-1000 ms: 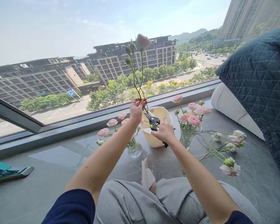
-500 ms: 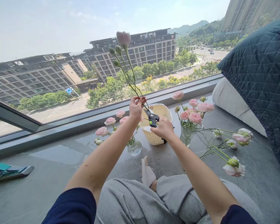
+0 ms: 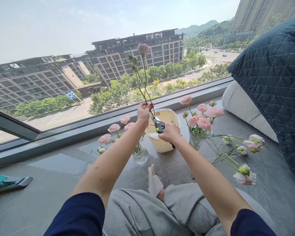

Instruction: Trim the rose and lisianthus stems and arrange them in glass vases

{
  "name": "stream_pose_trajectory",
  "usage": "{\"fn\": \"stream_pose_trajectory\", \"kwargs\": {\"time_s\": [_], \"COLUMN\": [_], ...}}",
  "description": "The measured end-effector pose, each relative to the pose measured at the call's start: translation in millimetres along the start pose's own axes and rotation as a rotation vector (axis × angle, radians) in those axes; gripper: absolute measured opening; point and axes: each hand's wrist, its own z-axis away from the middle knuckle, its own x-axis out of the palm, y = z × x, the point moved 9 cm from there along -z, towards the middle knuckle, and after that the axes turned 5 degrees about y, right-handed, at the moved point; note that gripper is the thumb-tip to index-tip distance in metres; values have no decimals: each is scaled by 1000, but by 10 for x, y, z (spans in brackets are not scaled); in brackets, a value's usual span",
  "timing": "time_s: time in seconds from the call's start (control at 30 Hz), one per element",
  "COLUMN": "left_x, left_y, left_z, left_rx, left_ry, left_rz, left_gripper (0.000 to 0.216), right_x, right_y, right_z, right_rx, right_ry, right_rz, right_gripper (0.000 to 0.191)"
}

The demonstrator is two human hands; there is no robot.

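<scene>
Both arms extended forward: left hand (image 3: 144,114) grips an upright pink lisianthus stem (image 3: 143,75); right hand (image 3: 170,133) closes around black pruning shears (image 3: 157,125) beside it, over a cream woven basket (image 3: 159,144).

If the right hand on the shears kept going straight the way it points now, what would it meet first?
Probably the flower stems just below the left hand, since the tips of the black pruning shears in the right hand are already at them. Depth is unclear, though.
</scene>
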Motion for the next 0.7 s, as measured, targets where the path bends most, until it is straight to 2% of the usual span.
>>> {"fn": "stream_pose_trajectory", "kwargs": {"time_s": [0.2, 0.43, 0.7], "left_x": [51, 84, 36], "left_y": [-44, -79, 215], "left_z": [-92, -145, -234], "left_rx": [29, -4, 96], "left_ry": [21, 108, 82], "left_rz": [-28, -50, -86], "left_gripper": [17, 17, 18], "right_x": [-30, -99, -65], "right_y": [-30, -124, -27], "right_z": [-73, -127, -11], "right_rx": [1, -21, 20], "right_ry": [-31, -44, -29], "right_rz": [89, 130, 121], "right_gripper": [34, 39, 33]}}
